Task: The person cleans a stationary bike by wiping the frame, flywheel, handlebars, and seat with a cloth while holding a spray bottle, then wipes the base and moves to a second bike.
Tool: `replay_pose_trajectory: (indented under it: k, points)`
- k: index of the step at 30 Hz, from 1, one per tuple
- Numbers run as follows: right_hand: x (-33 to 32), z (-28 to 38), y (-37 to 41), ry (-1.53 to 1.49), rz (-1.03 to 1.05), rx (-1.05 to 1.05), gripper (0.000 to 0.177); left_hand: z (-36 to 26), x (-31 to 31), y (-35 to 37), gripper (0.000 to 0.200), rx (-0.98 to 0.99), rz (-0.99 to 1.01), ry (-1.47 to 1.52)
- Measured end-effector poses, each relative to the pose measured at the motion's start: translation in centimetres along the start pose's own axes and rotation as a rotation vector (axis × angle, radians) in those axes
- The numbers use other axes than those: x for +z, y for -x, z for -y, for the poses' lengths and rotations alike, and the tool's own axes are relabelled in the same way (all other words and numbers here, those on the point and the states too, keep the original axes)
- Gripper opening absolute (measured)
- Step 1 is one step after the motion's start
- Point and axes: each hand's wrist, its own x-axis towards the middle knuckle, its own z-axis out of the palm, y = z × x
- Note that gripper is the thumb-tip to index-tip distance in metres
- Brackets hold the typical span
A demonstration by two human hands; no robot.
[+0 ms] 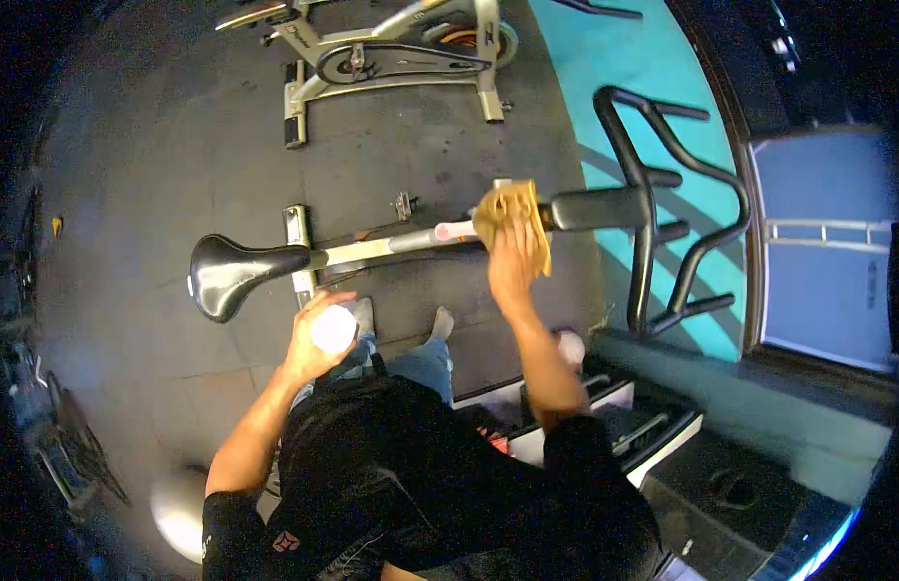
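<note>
While you look down in the head view, your right hand (512, 263) is stretched out ahead of you, palm down, closed over a crumpled yellow cloth (513, 215) and pressing it onto the long grey metal bar of the exercise bike (372, 250). That bar is what matters. Its long axis runs across your view from left to right, rising slightly towards the right, from the black padded saddle (234, 276) to the black curved handlebar frame (653, 223). The cloth sits right of the bar's middle, just beside the black padded sleeve (600, 208), so it lies forward and a little right of your body. Your right arm is nearly straight, with the wrist in line with the forearm and crossing the bar almost square.

Your left hand (312, 347) is pulled back close to your chest with the elbow bent, well apart from the cloth. Its fingers are wrapped around a white round-topped bottle (334, 330), held upright below the saddle end of the bar. Your feet stand on the dark rubber floor (159, 145).
</note>
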Motion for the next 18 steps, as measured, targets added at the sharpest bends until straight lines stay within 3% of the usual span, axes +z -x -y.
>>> replay_pose_trajectory:
  k: [1, 2, 3, 5, 6, 7, 8, 9, 10, 11, 15, 16, 18]
  points:
    - [-0.3, 0.2, 2.0, -0.028, 0.081, 0.093, 0.035, 0.3, -0.3, 0.2, 0.049, -0.009, -0.028, 0.009]
    - [0.1, 0.3, 4.3, -0.29, -0.018, 0.269, 0.037, 0.4, -0.6, 0.5, 0.05, -0.009, -0.039, 0.008]
    - [0.8, -0.8, 6.8, -0.52, -0.247, 0.563, 0.037, 0.7, -0.8, 0.8, 0.05, -0.009, -0.043, 0.007]
    - [3.4, -8.5, 12.1, -0.984, -0.589, 0.888, 0.041, 1.1, -1.1, 1.1, 0.052, -0.029, -0.04, 0.02]
    - [-0.5, -8.6, 9.9, -0.953, -0.58, 1.209, 0.045, 0.8, -1.5, 1.0, 0.048, -0.08, -0.024, -0.003]
    - [-4.7, -7.5, 6.3, -1.438, -0.731, 1.181, 0.045, 0.7, -1.8, 1.0, 0.044, -0.123, 0.014, -0.032]
    - [-5.9, -8.2, 3.9, -1.425, -0.729, 1.209, 0.041, 1.0, -1.7, 0.7, 0.045, -0.06, 0.011, -0.042]
    - [-5.4, -10.1, 3.0, -1.7, -0.614, 1.022, 0.044, 1.1, -1.6, 0.4, 0.045, -0.042, 0.068, -0.051]
    - [-5.1, -9.9, 0.6, -1.707, -0.601, 1.047, 0.039, 0.9, -1.4, 0.0, 0.044, -0.067, 0.089, -0.031]
    - [-1.6, -11.8, -0.6, -1.525, -0.612, 1.138, 0.03, 0.7, -1.3, -0.3, 0.044, -0.091, 0.102, -0.015]
    - [1.9, -9.7, -4.7, -1.676, -0.778, 0.745, 0.035, -0.7, -0.1, -2.4, 0.046, 0.021, 0.206, -0.054]
    - [2.9, -8.6, -3.4, -1.528, -0.84, 0.788, 0.045, -1.0, 0.3, -3.2, 0.045, 0.085, 0.245, -0.096]
    - [1.1, -6.2, -2.1, -1.569, -0.852, 0.891, 0.051, -3.0, 1.8, -5.3, 0.047, 0.183, 0.264, -0.053]
